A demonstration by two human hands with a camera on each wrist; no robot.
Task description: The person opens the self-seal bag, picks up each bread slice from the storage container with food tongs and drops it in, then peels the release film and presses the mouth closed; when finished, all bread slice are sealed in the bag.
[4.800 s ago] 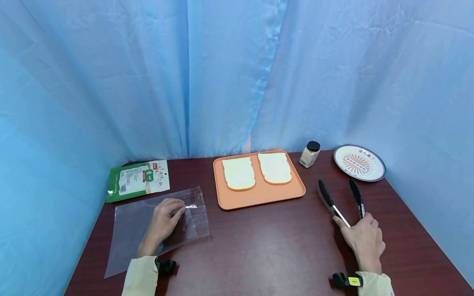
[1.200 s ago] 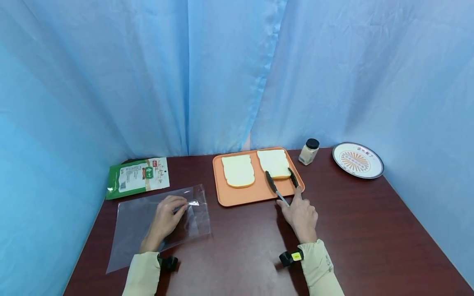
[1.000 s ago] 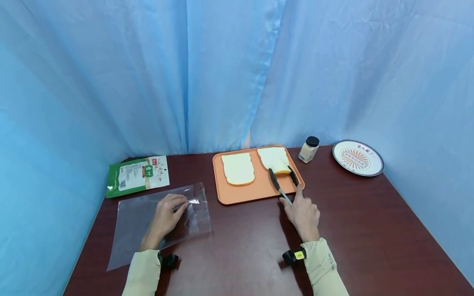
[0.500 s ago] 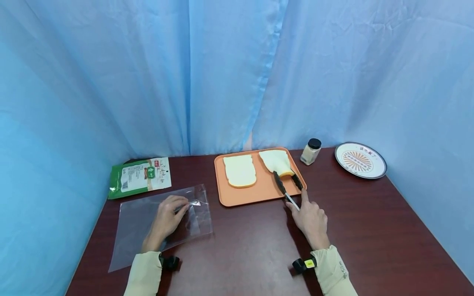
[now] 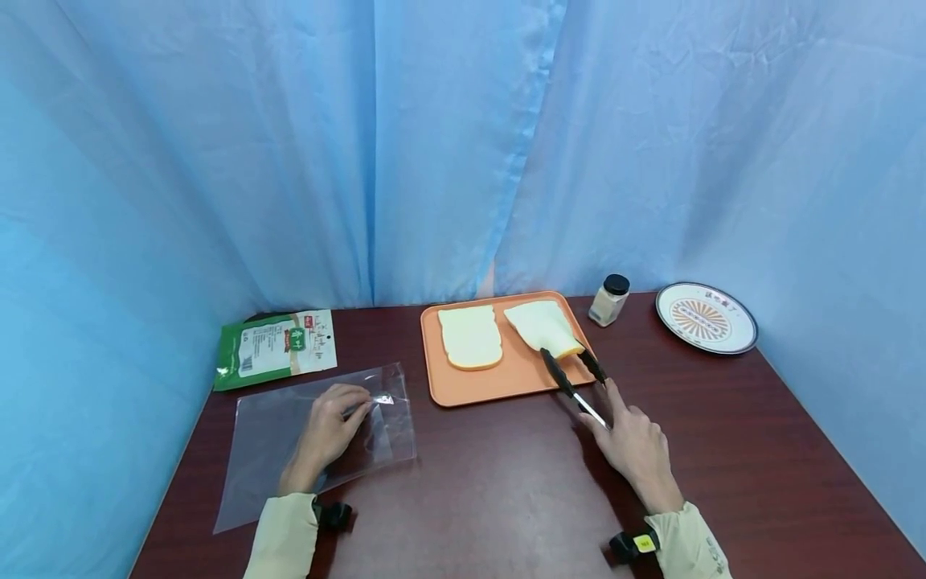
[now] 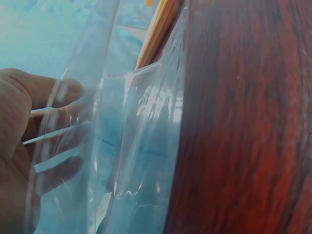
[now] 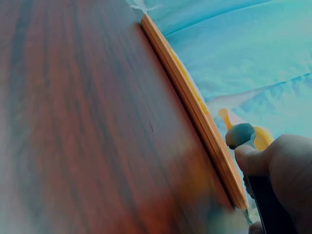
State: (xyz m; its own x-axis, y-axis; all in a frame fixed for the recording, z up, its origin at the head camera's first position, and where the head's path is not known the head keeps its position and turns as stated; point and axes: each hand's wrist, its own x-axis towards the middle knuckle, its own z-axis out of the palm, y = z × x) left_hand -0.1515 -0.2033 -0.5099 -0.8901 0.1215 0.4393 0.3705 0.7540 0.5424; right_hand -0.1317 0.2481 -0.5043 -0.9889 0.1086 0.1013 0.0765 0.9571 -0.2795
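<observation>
My left hand [image 5: 331, 429] holds a clear plastic bag [image 5: 256, 438] that lies on the table at the left. The left wrist view shows its fingers [image 6: 58, 122] through the raised film [image 6: 97, 146]. My right hand [image 5: 637, 450] grips metal tongs with black tips [image 5: 557, 372]. Between those tips is the near edge of the right bread slice [image 5: 541, 324], which bends up off the orange tray [image 5: 470, 392] and narrows there. A second bread slice [image 5: 470, 338] lies flat on the tray's left half. In the right wrist view the thumb lies along the tongs [image 7: 268, 200].
Behind the plastic bag lies a green and white packet [image 5: 275, 350]. A small jar with a black lid [image 5: 609, 300] stands right of the tray, and a patterned plate [image 5: 705, 319] sits at the far right. Blue curtains [image 5: 448, 145] border the table [image 5: 470, 498].
The right hand brought the tongs from the right to the right bread slice and closed them on its near edge. Lately hand, tongs and that edge moved right and nearer. The left hand stayed put.
</observation>
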